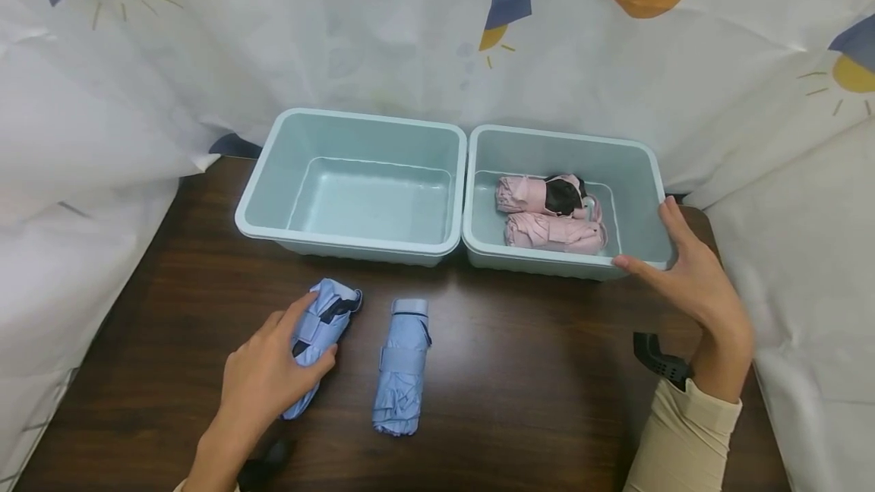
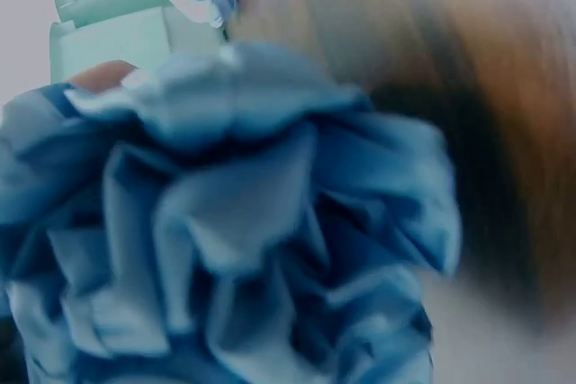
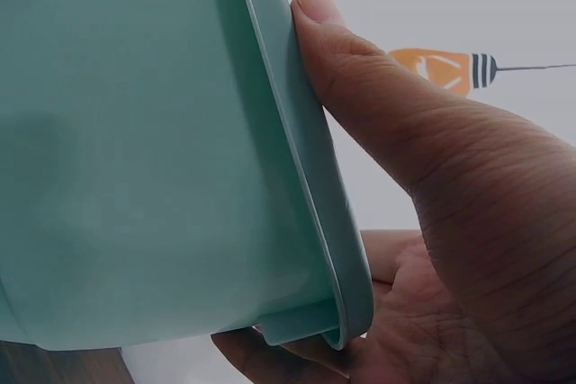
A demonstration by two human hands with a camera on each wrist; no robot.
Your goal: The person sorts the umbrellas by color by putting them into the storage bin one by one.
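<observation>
At the left of the table in the head view, my left hand (image 1: 263, 374) grips a folded blue umbrella (image 1: 326, 325) with black parts, thumb on one side and fingers on the other. Its bunched fabric fills much of the left wrist view. To its right lies a second folded blue umbrella (image 1: 402, 370), strapped round the middle. My right hand (image 1: 704, 287) holds the front right corner of the right pale-blue bin (image 1: 563, 137), thumb at the front rim. Inside that bin lie two folded pink umbrellas, the rear one (image 1: 522, 194) with a black part and the front one (image 1: 554, 232).
Another pale-blue bin (image 1: 349, 240), with nothing in it, stands left of the first, their rims side by side. Behind both hangs a white patterned cloth (image 1: 383, 36), which also borders the dark wooden table (image 1: 519, 370) left and right.
</observation>
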